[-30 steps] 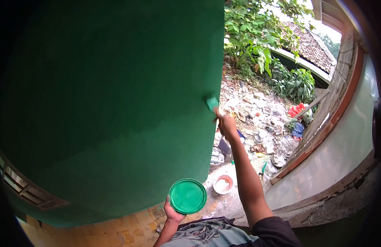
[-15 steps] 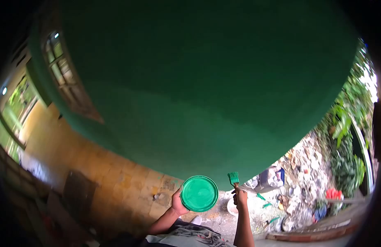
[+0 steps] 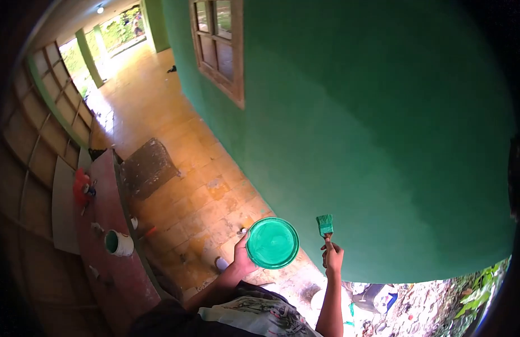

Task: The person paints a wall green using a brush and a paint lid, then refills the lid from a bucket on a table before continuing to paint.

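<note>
My left hand (image 3: 245, 259) grips the rim of a round lid (image 3: 272, 243) whose inside is coated with green paint. In my right hand (image 3: 332, 257) is a paintbrush (image 3: 325, 226), held upright by its handle, its bristles covered in green. The brush is apart from both the lid and the green wall (image 3: 305, 168) beyond. Darker and lighter green areas meet on that wall.
A wood-framed window (image 3: 220, 50) sits in the wall. Yellow tiles (image 3: 198, 185) cover the floor, with a brown board (image 3: 148, 168) on them. At left, a reddish ledge (image 3: 111, 208) carries a paint bucket (image 3: 119, 243). Rubble (image 3: 428, 303) lies at lower right.
My view has swung left, bringing the window, floor and ledge further into sight. Both hands keep hold of the lid and the paintbrush.
</note>
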`<state>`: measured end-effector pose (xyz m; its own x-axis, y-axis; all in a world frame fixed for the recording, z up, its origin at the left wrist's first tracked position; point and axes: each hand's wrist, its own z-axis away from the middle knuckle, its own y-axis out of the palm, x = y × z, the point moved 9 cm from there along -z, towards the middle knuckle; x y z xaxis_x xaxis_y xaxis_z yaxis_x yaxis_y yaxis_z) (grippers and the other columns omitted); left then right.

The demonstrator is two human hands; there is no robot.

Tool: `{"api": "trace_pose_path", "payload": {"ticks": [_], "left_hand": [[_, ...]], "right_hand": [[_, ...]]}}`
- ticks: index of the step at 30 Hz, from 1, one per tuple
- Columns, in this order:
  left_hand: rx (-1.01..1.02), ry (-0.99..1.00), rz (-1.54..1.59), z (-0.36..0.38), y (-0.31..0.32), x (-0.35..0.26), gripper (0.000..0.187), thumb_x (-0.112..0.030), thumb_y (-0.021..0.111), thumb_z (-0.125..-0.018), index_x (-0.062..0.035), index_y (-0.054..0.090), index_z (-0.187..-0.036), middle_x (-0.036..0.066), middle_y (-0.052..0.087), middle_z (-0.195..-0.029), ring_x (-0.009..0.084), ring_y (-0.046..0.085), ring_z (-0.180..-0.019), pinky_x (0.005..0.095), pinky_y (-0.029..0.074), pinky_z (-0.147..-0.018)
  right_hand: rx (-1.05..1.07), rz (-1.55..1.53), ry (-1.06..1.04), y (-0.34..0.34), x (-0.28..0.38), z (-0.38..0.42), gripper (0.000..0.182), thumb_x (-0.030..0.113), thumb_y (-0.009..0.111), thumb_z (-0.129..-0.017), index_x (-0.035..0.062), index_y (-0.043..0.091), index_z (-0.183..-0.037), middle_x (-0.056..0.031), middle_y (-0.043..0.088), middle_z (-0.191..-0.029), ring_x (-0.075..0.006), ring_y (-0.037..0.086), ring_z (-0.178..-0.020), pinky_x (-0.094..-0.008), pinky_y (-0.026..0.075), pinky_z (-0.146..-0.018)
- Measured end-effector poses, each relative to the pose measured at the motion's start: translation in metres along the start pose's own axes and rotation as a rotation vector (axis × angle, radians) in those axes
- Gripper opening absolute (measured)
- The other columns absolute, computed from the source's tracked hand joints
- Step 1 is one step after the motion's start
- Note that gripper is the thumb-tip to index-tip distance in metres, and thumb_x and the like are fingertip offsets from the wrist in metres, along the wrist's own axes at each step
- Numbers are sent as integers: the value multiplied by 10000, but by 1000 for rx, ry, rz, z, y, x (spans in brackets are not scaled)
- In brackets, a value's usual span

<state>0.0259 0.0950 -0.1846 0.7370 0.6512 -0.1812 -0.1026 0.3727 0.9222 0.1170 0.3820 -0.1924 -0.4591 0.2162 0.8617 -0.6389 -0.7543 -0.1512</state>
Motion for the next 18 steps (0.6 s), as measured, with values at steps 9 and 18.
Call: {"api": "trace_pose_path", "payload": {"ticks": [9,18], "left_hand": [[35,233,-23,-21,-9,-11,631,-533,442,-1056,-83,507,-1494,160,566,-1486,353,547,-1349,534,414,-1159],[26,486,-15,-48,-46,8,602,-505,376,-1087,-81,495,-1498,159,554,-1496,335,541,-1361,528,404,-1171]], "right_hand": [[175,-21,-43,31,-9,-52,421,353,632,-1024,1,625,-794,22,420,-505,-71,296,-354,-292,197,-348],[442,-36,-35,61,-51,-148,404,340,650,-1024,13,654,-788,35,417,-510,-51,330,-375,-278,207,-364]]}}
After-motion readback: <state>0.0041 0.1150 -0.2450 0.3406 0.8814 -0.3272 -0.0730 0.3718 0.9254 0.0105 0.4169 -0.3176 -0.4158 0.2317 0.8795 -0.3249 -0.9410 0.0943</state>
